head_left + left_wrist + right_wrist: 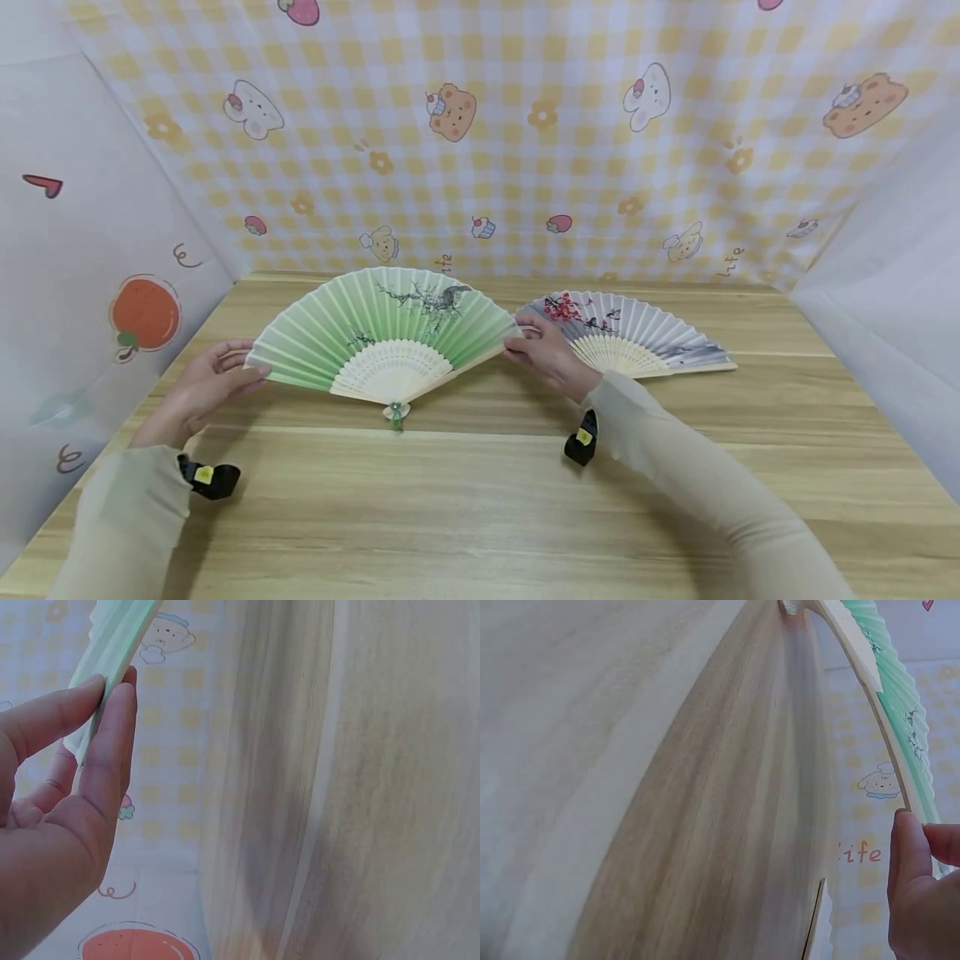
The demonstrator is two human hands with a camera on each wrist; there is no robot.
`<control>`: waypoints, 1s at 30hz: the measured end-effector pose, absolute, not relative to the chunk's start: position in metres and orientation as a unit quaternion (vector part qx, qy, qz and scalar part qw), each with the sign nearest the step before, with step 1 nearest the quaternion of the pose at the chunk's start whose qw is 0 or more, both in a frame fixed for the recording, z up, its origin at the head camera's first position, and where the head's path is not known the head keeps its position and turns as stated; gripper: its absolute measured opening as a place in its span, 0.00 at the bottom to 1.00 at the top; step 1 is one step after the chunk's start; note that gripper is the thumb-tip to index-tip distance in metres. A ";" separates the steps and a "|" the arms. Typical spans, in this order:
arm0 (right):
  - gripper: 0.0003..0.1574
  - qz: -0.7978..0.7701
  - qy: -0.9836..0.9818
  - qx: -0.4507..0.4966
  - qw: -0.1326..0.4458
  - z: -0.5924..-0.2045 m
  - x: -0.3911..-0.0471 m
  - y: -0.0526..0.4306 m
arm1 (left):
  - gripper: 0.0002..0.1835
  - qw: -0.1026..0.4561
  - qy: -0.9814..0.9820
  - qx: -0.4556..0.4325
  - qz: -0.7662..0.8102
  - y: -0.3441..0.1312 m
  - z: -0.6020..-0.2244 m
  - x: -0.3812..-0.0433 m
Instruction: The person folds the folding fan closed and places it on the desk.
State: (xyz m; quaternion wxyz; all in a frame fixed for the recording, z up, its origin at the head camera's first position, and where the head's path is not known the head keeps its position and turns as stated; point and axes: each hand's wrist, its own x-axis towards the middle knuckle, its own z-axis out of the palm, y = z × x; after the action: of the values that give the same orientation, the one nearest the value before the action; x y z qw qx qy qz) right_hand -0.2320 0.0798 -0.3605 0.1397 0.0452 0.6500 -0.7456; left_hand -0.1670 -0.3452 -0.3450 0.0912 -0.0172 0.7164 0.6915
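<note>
A green folding fan [405, 308] with a dark branch print is spread wide, its pale ribs gathering at a pivot with a small green tassel [397, 422]. My left hand [198, 387] pinches the fan's left end between thumb and fingers, which the left wrist view shows from close by. At the opposite end, my right hand [551, 354] pinches the outer guard stick [885, 727]. Just behind that hand lies a grey-white folding fan [637, 329] with red blossoms, also spread open, its left part partly covered by the hand.
Both fans are over a wood-grain table [465, 517]. A yellow checked cloth [510, 167] with cartoon prints hangs along the back edge. White printed sheets [82, 167] enclose the left and right sides. Each wrist carries a black strap camera [213, 481].
</note>
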 end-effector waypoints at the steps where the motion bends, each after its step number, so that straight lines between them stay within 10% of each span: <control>1: 0.24 -0.746 0.650 0.044 0.141 -0.360 -0.231 0.081 | 0.18 0.088 0.717 -0.016 0.691 -0.344 -0.345 -0.167; 30: 0.24 -0.800 0.592 0.052 0.083 -0.341 -0.199 0.114 | 0.19 0.045 0.698 0.031 0.714 -0.316 -0.341 -0.156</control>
State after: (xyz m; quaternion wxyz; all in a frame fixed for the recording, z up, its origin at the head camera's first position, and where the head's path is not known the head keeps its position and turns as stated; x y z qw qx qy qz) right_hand -0.1987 0.1144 -0.3412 0.0834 0.0517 0.5923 -0.7997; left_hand -0.1558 -0.3161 -0.3406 0.0454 0.0310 0.6983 0.7137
